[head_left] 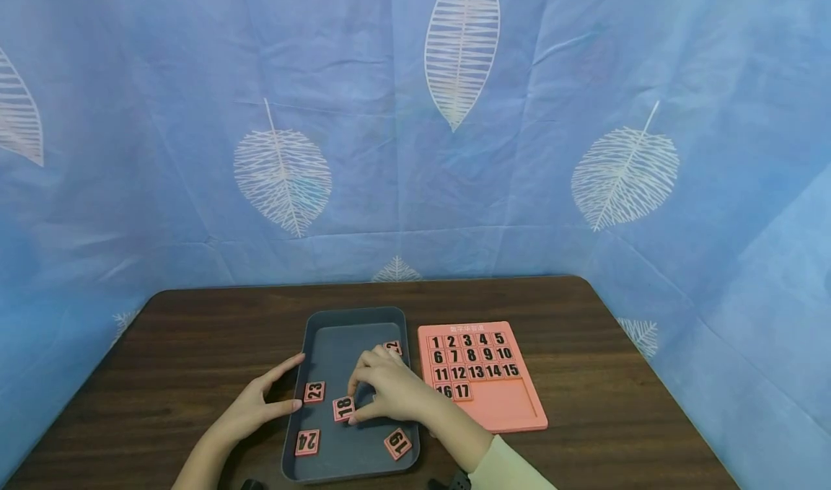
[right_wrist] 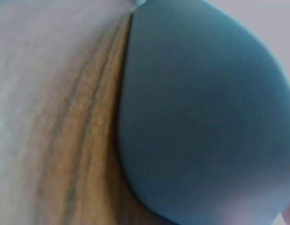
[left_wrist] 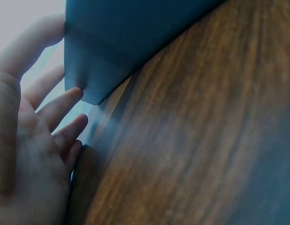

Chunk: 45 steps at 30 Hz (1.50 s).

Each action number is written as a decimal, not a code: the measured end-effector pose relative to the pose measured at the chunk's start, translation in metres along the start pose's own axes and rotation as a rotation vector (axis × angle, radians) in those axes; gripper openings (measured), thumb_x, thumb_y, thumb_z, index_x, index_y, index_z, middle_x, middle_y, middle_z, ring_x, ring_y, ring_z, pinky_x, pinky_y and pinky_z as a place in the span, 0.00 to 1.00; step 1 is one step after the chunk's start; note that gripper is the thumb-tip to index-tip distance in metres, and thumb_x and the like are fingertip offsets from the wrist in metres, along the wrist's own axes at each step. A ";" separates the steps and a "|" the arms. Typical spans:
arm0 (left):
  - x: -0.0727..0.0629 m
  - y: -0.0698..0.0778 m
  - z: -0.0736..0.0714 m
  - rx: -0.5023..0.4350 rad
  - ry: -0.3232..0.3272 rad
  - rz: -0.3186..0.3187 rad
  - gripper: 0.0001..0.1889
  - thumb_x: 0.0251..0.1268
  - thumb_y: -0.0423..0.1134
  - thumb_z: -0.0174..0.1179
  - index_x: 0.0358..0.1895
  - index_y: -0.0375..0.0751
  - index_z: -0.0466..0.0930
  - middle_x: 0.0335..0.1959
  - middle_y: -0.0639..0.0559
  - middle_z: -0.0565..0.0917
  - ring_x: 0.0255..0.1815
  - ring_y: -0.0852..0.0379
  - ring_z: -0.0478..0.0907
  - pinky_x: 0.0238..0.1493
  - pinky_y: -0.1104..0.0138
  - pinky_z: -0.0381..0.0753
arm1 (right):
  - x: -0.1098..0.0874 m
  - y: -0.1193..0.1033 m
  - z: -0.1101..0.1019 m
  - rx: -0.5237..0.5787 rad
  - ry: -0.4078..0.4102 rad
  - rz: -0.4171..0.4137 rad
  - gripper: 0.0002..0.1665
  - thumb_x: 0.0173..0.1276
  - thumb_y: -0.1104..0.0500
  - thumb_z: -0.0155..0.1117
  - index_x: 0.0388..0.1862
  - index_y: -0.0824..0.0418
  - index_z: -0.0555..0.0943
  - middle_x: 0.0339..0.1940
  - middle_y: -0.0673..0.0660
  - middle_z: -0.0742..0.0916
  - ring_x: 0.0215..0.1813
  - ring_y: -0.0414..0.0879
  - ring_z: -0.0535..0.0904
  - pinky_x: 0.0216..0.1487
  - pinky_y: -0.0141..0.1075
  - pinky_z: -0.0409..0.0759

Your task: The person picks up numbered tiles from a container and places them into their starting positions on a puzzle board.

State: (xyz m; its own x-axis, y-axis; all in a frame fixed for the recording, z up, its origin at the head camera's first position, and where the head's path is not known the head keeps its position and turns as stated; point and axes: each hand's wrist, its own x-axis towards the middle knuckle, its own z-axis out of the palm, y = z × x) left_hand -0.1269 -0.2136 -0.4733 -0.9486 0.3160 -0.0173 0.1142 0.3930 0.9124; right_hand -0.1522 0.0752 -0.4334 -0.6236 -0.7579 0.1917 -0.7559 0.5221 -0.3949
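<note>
In the head view my right hand [head_left: 392, 389] reaches over a dark grey tray [head_left: 350, 468] and pinches a pink number tile marked 18 [head_left: 343, 408] between thumb and fingers. My left hand [head_left: 249, 407] is at the tray's left side, fingers spread and fairly straight, with fingertips against its rim. The left wrist view shows those fingers [left_wrist: 60, 108] by the tray's outer wall [left_wrist: 112, 47]. Around the held tile lie tiles 23 [head_left: 314, 392], 24 [head_left: 307, 442] and 19 [head_left: 397, 443]. Another tile [head_left: 392, 347] is partly hidden behind my right hand.
Right of the tray lies a pink number board [head_left: 500, 410] with tiles 1 to 17 set in rows; my right forearm overlaps its lower left edge. Both stand on a dark wooden table [head_left: 617, 418]. A blue curtain with white leaves [head_left: 389, 172] hangs behind.
</note>
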 end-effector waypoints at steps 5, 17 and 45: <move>0.000 0.001 -0.001 -0.001 -0.003 -0.019 0.39 0.61 0.41 0.66 0.74 0.48 0.58 0.74 0.38 0.53 0.72 0.30 0.45 0.60 0.30 0.48 | -0.012 -0.001 -0.014 -0.005 0.110 0.060 0.16 0.51 0.39 0.75 0.34 0.43 0.82 0.37 0.42 0.74 0.39 0.37 0.60 0.45 0.36 0.60; -0.001 0.000 -0.001 0.013 -0.003 0.019 0.37 0.62 0.40 0.65 0.74 0.49 0.59 0.74 0.40 0.54 0.72 0.30 0.45 0.59 0.29 0.47 | -0.041 0.009 -0.026 -0.114 0.301 0.164 0.18 0.47 0.40 0.78 0.31 0.44 0.81 0.37 0.43 0.73 0.38 0.40 0.60 0.43 0.39 0.59; -0.001 0.002 -0.001 -0.002 -0.001 -0.017 0.38 0.62 0.42 0.66 0.74 0.51 0.59 0.75 0.41 0.54 0.73 0.31 0.45 0.60 0.31 0.49 | -0.108 0.053 -0.042 -0.147 0.558 0.362 0.21 0.38 0.48 0.84 0.25 0.50 0.80 0.32 0.47 0.75 0.36 0.44 0.64 0.37 0.41 0.59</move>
State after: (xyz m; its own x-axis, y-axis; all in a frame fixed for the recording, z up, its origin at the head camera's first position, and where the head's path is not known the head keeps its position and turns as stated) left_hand -0.1260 -0.2137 -0.4714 -0.9501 0.3102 -0.0335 0.0972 0.3965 0.9129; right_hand -0.1327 0.2012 -0.4374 -0.8218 -0.2312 0.5207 -0.4751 0.7826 -0.4023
